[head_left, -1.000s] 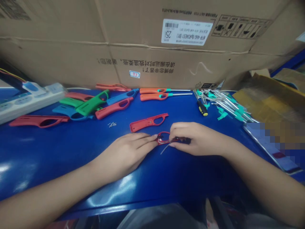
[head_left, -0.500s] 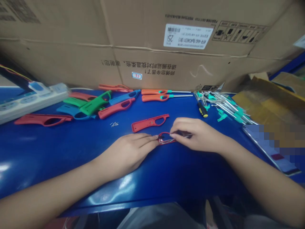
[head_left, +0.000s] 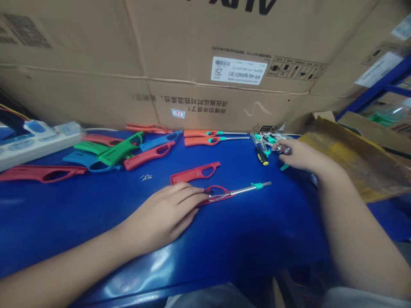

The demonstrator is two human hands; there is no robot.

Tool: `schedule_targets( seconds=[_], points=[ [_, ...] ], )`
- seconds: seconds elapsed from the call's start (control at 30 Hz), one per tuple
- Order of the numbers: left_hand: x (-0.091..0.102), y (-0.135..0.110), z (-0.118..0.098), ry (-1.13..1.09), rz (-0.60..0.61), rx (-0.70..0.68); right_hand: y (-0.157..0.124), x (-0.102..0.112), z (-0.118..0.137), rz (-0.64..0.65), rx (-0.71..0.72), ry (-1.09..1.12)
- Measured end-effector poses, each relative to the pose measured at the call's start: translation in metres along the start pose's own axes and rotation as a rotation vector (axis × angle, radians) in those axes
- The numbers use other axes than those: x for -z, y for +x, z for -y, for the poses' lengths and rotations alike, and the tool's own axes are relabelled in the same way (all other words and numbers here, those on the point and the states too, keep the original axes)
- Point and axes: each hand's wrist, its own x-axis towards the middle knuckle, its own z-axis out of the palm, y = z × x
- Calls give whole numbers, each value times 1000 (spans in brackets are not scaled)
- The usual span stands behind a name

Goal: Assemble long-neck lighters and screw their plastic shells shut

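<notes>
My left hand presses its fingers onto a red lighter shell half lying on the blue table; its handle end is hidden beneath them. A metal tube with a teal piece near its tip extends rightward from that shell. Another red shell half lies just behind it, apart. My right hand is over the pile of metal tubes and teal parts, its fingers curled around something small I cannot make out. Left of it lies a black-and-yellow screwdriver.
Red, green and blue lighter shells lie at the back left, beside a white power strip. Small screws are near them. Two orange lighters lie before a cardboard box. Another carton stands right.
My right hand has left the red shell and moved right and back to the parts pile, uncovering the metal tube and teal piece. My left hand stays on the shell. The view has shifted.
</notes>
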Motion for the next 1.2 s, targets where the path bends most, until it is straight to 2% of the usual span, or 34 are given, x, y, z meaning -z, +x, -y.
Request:
schedule_targets(
  seconds=[0.23,0.57,0.9,1.2],
  points=[
    [2,2,-1,9,-6,2,2,-19,10,-2,85,-63],
    [2,1,1,23,-13,-14,2,-19,17,-4,21,-150],
    [2,3,3,54,-38,-32,5,-26,29,-19,-107,-194],
    [3,2,3,59,-57,-35,4,-26,32,-15,-117,-183]
  ],
)
